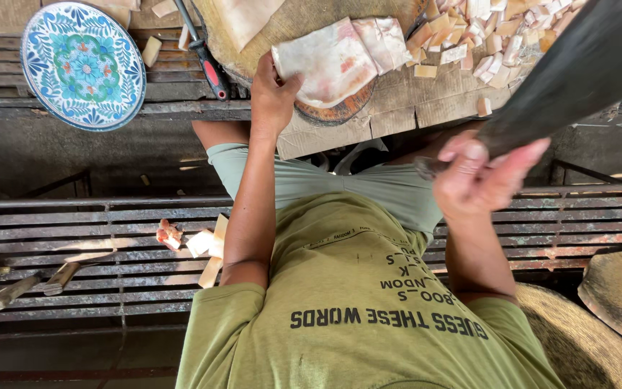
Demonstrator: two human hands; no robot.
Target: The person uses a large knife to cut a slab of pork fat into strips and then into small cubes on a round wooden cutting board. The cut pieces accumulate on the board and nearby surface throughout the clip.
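Left hand [273,94] is pressed down on a big pale slab of fatty meat [332,61], fingers curled over its near edge, so that grip is closed on the slab. The slab sits on a round wooden chopping block [340,112], right under the fingertips. Right hand [480,173] has its grip wrapped tight around the handle of a large dark cleaver [577,65], with the blade raised and angled up and away from the hand, well off the block. Past the slab, farther from the left hand, there's a heap of small pale cut cubes [484,36] spread on flat brown cardboard [412,101]. Off to the left hand's outer side there's a round plate with a blue and green flower pattern [83,63], and a red-handled tool [206,61] lies between it and the block. Person's in an olive green t-shirt [354,302].
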